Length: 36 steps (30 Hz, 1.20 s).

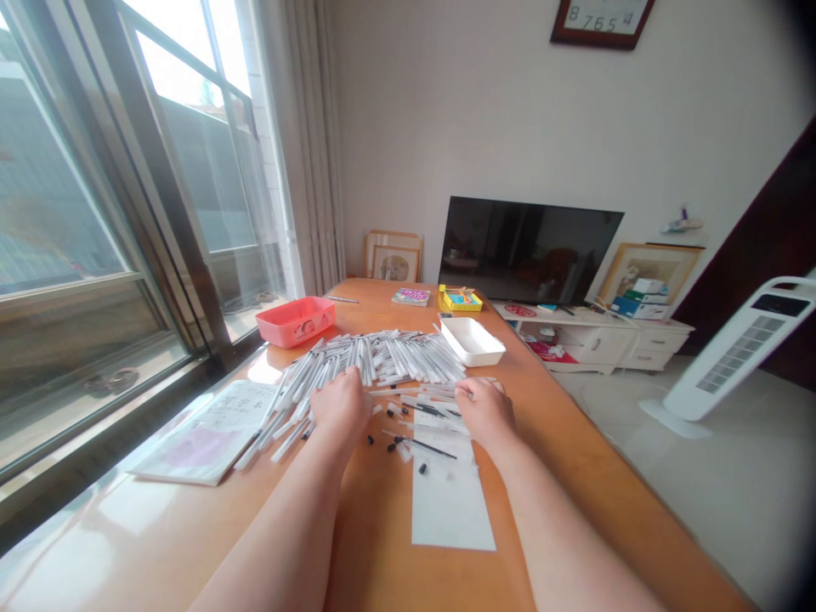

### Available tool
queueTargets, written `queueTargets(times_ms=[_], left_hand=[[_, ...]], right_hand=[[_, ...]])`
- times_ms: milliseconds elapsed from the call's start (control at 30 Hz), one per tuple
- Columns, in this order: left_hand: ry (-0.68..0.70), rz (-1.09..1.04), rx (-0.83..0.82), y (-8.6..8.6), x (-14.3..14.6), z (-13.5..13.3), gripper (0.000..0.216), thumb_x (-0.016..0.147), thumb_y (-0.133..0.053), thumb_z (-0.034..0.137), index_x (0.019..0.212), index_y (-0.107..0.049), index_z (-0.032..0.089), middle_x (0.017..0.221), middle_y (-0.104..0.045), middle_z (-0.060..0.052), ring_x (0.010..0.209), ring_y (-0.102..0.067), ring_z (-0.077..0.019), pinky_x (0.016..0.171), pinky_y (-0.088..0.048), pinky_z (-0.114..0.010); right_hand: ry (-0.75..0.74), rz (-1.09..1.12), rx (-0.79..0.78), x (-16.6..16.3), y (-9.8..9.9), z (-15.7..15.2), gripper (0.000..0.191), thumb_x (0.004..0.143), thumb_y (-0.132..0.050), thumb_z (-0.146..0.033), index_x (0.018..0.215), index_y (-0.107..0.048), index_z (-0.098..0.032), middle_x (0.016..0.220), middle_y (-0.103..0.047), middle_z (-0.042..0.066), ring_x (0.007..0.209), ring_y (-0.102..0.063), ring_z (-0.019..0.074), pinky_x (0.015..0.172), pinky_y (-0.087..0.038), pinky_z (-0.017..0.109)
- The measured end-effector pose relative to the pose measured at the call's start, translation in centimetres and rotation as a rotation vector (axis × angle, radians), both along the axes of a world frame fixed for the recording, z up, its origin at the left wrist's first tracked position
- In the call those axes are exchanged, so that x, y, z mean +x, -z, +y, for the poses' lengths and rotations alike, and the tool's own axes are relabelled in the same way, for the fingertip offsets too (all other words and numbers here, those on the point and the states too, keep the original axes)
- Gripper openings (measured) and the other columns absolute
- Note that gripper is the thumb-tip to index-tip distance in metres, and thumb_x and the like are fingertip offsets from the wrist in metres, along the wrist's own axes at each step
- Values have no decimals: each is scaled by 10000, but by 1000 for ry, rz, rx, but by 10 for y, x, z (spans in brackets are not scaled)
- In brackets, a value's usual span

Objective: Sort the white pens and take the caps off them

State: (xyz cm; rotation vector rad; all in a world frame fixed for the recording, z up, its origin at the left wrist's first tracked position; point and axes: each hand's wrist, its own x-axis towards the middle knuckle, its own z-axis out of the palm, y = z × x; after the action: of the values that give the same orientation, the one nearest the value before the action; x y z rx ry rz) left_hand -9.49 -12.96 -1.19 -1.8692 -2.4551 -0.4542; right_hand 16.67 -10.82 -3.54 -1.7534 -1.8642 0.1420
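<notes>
A large heap of pale, see-through pen barrels [421, 357] is spread over the wooden table. My left hand [342, 408] is at the heap's near edge, fingers curled down and closed; whatever they hold is hidden. My right hand [488, 412] is closed at the heap's right side, its fingertips beside some loose barrels, and I cannot make out what is in them. Between the hands lie small black pen caps [391, 447], clear bits and a thin black pen refill [433, 448]. Under some of these parts is a white paper sheet [450, 514].
A red plastic basket [297, 323] stands behind the heap on the left, and a white tray [473, 342] on the right. A booklet [210, 433] lies at left by the window. Farther back are a colourful book [410, 297] and a yellow box [462, 300].
</notes>
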Motion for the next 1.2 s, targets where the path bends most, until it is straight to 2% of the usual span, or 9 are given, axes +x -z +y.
queueTargets(times_ms=[133, 300, 433, 500, 600, 700, 833, 1000, 1200], left_hand=[[5, -17, -38, 2, -2, 2, 217, 784, -511, 138, 983, -548, 217, 967, -745, -132, 925, -703, -332, 909, -394, -496], [9, -215, 106, 1, 0, 3, 292, 820, -532, 192, 1110, -562, 211, 976, -725, -140, 909, -687, -309, 824, -432, -417], [183, -934, 163, -6, 15, -2, 375, 818, -623, 320, 1164, -581, 180, 893, -692, -73, 774, -646, -202, 676, -448, -296], [303, -1294, 114, -10, 25, -7, 337, 774, -681, 299, 1082, -625, 171, 850, -675, -47, 712, -615, -149, 628, -427, -248], [449, -1572, 32, -12, 35, -13, 221, 746, -725, 250, 940, -660, 166, 806, -666, -38, 684, -596, -118, 610, -413, -224], [522, -1667, -27, -10, 41, -16, 155, 755, -743, 231, 867, -657, 165, 794, -668, -42, 712, -618, -132, 641, -442, -241], [569, -1711, -40, -10, 45, -17, 153, 800, -749, 262, 864, -659, 156, 797, -667, -43, 668, -606, -124, 657, -467, -266], [602, -1839, -25, -13, 45, -18, 305, 881, -698, 372, 1100, -653, 166, 1081, -715, -123, 665, -621, -125, 649, -486, -287], [520, -1849, 61, -8, 43, -12, 309, 831, -761, 400, 971, -663, 143, 968, -743, -119, 713, -650, -133, 688, -496, -258]], right_hand=[[-1, 23, 8, 0, 0, 0, 233, 913, -534, -313, 1005, -746, -286, 1087, -725, 30, 1129, -542, 256, 930, -402, 330], [-1, 57, 58, -2, -5, -3, 244, 900, -555, -295, 1047, -745, -251, 1071, -723, 63, 1125, -552, 260, 939, -407, 332], [-116, 306, 52, -13, -12, -14, 247, 903, -550, -358, 983, -745, -229, 971, -728, 53, 966, -615, 235, 822, -448, 327], [-219, 535, -84, -21, -15, -22, 292, 910, -547, -433, 952, -732, -210, 882, -723, 44, 816, -632, 206, 713, -453, 309], [-410, 853, -362, -35, -20, -35, 387, 923, -539, -529, 985, -702, -183, 889, -724, 61, 710, -623, 164, 580, -408, 258], [-517, 1045, -581, -44, -23, -43, 478, 934, -507, -603, 1046, -680, -172, 821, -711, 73, 596, -585, 132, 453, -279, 215], [-592, 1171, -698, -45, -27, -46, 467, 932, -537, -597, 942, -661, -147, 696, -661, 56, 493, -506, 93, 410, -210, 203], [-626, 1332, -727, -43, -29, -49, 361, 901, -638, -527, 973, -653, -174, 818, -665, 39, 557, -509, 78, 427, -221, 189], [-632, 1148, -649, -46, -29, -51, 433, 928, -571, -583, 872, -634, -158, 564, -501, -34, 454, -327, 67, 447, -198, 223]])
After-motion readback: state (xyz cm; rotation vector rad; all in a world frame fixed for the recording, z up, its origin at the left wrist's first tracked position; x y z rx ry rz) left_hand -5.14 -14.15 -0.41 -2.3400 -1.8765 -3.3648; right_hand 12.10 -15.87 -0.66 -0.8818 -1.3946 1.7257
